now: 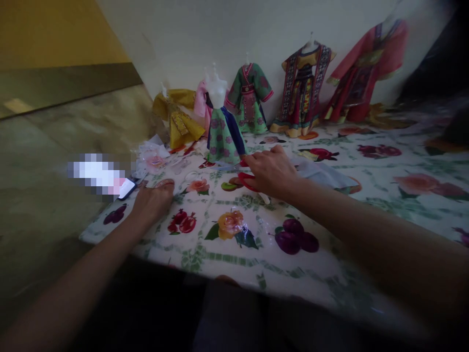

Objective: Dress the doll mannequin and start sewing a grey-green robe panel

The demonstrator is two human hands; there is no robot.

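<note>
Red-handled scissors (246, 180) gripped by right hand (271, 171), fingers closed round handles, just below green floral doll dress (224, 137). Left hand (152, 203) laid half-curled on fruit-print tablecloth (227, 266), left of dress, nothing held (phone (127, 188) just beside it). More doll garments (302, 93) stood along wall (205, 34) behind dress; floor (54, 161) left of it.

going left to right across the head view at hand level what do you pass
phone → left hand → red-handled scissors → right hand → white cloth → pink rose print
</note>
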